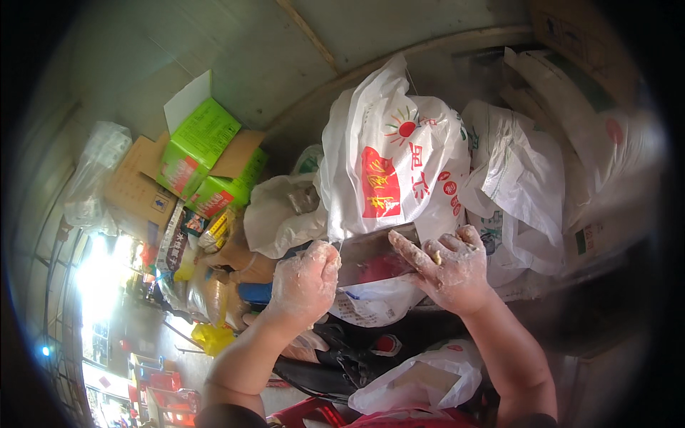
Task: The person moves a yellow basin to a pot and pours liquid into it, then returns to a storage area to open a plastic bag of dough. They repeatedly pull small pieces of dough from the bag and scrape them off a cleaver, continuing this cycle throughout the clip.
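Note:
Pale dough or wet flour coats both my hands. My left hand [306,283] is closed in a fist at the lower left corner of a white woven plastic sack [342,176], and a thin thread runs up from it to the sack's edge. With the index finger stretched out, my right hand [447,267] is at the sack's lower edge, its other fingers curled; whether it pinches anything I cannot tell. The sack bears red and green print and stands upright. Just below its edge, between my hands, is a shiny flat surface [369,257] with a reddish patch.
More white sacks [514,176] stand on the right. On the left are green cartons [200,139], an open brown cardboard box [139,187] and clear plastic packaging [99,171]. A white plastic bag [423,374] lies low in front of me. Farther off at the lower left is a yellow bag [213,338].

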Demonstrator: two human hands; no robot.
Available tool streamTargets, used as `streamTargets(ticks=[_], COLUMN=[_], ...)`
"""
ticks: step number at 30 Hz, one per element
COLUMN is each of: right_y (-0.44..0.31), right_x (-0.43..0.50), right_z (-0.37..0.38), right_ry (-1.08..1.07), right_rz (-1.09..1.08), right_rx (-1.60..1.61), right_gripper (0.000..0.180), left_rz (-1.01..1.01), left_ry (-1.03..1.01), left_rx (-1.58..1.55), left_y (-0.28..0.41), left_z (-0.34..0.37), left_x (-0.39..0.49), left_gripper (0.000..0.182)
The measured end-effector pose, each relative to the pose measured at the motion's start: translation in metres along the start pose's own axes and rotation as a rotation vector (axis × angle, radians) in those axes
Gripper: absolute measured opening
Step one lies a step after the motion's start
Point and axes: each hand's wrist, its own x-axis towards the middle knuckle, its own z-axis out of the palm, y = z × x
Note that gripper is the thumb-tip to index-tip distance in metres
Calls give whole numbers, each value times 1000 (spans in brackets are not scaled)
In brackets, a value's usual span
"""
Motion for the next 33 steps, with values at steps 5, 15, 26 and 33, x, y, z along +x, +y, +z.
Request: streamTargets(ticks=[5, 15, 26, 33], right_y=[18, 34, 30, 28], right_x=[6, -3, -174, -217], right_z=[-23, -31, -67, -73], right_ry=[11, -16, -253, -348], right_rz=[-38, 156, 824, 908], right_rx=[-22, 81, 582, 720], right_gripper=[65, 87, 78, 69], left_rz=[-4, -194, -436, -347], left_ry=[-2, 33, -640, -1395], left_rx=[7, -74, 27, 389], left_y=[7, 16, -14, -8], left_z=[-5, -28, 32, 41], left_x=[-1, -27, -272, -434], left_gripper=[6, 4, 14, 29])
